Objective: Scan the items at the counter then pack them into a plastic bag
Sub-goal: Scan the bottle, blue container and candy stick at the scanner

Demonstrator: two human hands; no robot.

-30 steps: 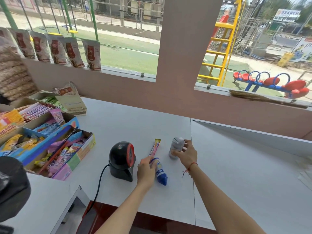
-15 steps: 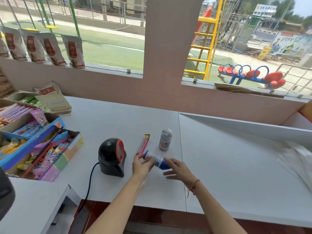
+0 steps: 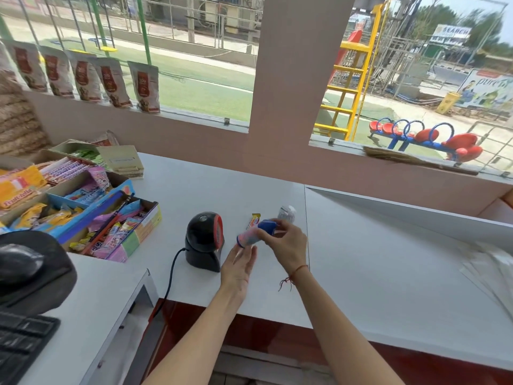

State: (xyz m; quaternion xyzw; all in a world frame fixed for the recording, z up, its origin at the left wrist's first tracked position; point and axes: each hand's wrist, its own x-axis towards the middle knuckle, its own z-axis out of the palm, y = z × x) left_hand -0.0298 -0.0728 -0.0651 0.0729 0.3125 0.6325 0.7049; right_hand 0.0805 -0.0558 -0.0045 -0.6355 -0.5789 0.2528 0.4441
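My right hand (image 3: 286, 245) grips a blue-and-white tube (image 3: 256, 232) and holds it above the white counter (image 3: 361, 273), its white end lit reddish and pointing at the black scanner (image 3: 205, 240). My left hand (image 3: 238, 266) hovers open just below the tube, fingers spread, holding nothing. A thin pink-and-yellow candy stick (image 3: 254, 220) lies on the counter behind the tube. A small white bottle (image 3: 286, 212) stands behind my right hand, partly hidden. Flat clear plastic bags (image 3: 491, 268) lie at the right edge.
Open boxes of sweets (image 3: 83, 215) fill the counter's left side. A black mouse on a pad (image 3: 25, 265) and a keyboard (image 3: 19, 340) sit on the lower desk at left. The scanner's cable (image 3: 169, 276) drops over the front edge. Snack pouches (image 3: 83, 79) line the window sill.
The tube has been lifted off the counter and passed from my left hand to my right, now turned toward the scanner. My left hand has let go and opened.
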